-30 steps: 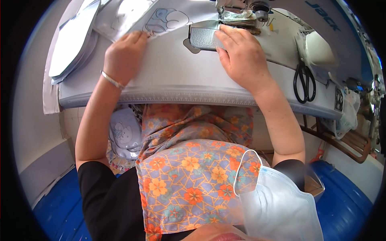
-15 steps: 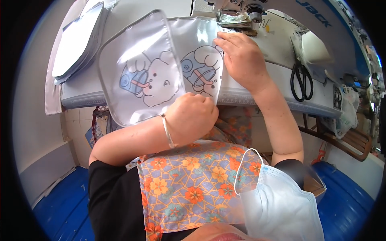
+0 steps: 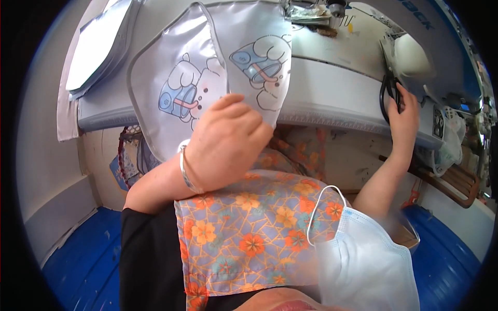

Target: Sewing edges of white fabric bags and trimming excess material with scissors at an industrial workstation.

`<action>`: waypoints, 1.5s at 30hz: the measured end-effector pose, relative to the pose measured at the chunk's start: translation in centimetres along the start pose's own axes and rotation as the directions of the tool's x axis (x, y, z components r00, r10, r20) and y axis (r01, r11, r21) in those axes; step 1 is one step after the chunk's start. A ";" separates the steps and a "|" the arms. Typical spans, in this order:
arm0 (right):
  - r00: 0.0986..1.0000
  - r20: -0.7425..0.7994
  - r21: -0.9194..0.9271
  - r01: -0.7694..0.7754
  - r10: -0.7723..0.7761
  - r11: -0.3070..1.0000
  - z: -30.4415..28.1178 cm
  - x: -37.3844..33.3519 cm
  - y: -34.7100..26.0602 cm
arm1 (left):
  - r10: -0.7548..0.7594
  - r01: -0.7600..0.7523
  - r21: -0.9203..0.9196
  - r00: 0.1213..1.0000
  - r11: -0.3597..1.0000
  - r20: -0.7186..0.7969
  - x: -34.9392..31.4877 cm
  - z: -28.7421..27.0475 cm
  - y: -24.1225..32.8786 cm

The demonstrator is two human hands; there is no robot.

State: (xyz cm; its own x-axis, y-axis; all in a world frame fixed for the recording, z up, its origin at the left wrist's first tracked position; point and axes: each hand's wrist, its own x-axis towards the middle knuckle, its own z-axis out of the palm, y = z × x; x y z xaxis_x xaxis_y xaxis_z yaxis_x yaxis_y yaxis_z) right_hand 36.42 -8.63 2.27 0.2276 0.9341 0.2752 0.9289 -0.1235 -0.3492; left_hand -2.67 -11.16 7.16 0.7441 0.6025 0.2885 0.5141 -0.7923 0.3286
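Note:
Two shiny white fabric pieces, each printed with a cartoon animal and a blue cup, lie partly on the table and hang over its front edge. The left piece (image 3: pixel 153 78) has grey binding and overlaps the right piece (image 3: pixel 244 28), whose upper corner reaches the sewing machine's needle area. My left hand (image 3: pixel 228 140) is closed at the lower edge of the right piece, its fingertips hidden beneath. Over on the right, my right hand (image 3: pixel 405 115) has its fingers curled at the handles of the black scissors (image 3: pixel 385 101), which lie on the table with blades pointing away.
The sewing machine (image 3: pixel 441 39) stands at the far right, with small scraps (image 3: pixel 308 15) by its needle. A stack of white sheets (image 3: pixel 98 49) lies at the far left. A plastic bag (image 3: pixel 450 137) hangs at the table's right end. A face mask (image 3: pixel 368 254) dangles in front of me.
My right hand has left the right fabric piece's upper edge and moved right to the scissors. The left hand has risen slightly, and the fabric has shifted a little away from me.

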 end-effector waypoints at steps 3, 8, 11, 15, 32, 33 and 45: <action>0.981 0.178 0.230 -0.122 0.081 0.966 -1.5 -1.1 -0.1 | -0.094 0.093 -0.009 0.985 0.996 -0.145 -0.7 -0.5 -1.3; 0.754 0.634 0.698 -0.462 -0.173 0.546 -1.6 -4.1 -7.0 | -0.288 0.301 0.012 0.922 0.953 -0.260 -4.0 -1.7 -3.5; 0.491 0.660 0.749 -0.489 -0.569 0.446 1.6 -6.0 -11.0 | -0.372 0.383 -0.028 0.874 0.923 -0.314 -4.8 -2.1 -5.0; 0.277 0.726 0.620 -0.658 -0.629 0.426 3.6 -6.3 -15.6 | -0.459 0.424 -0.177 0.837 0.888 -0.299 -4.9 -1.7 -5.1; 0.386 0.742 0.648 -0.623 -0.548 0.438 3.4 -7.3 -17.7 | -0.526 0.472 -0.256 0.821 0.844 -0.221 -6.6 -1.5 -5.0; 0.438 0.717 0.684 -0.590 -0.542 0.429 3.3 -7.4 -17.3 | -0.636 0.575 -0.301 0.755 0.760 -0.163 -8.5 -2.1 -5.5; 0.943 0.288 0.567 -0.307 0.165 0.764 -1.1 -3.4 -3.7 | -0.913 0.853 0.394 0.401 0.343 -0.074 -25.1 -12.4 -8.1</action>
State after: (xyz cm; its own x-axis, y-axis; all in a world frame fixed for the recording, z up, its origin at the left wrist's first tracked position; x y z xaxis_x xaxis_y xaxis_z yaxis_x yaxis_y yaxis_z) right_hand 32.56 -11.69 3.64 0.2842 0.9571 -0.0564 0.4744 -0.1915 -0.8592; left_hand -30.74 -18.65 8.40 -0.2024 0.9722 -0.1175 0.9789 0.2043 0.0040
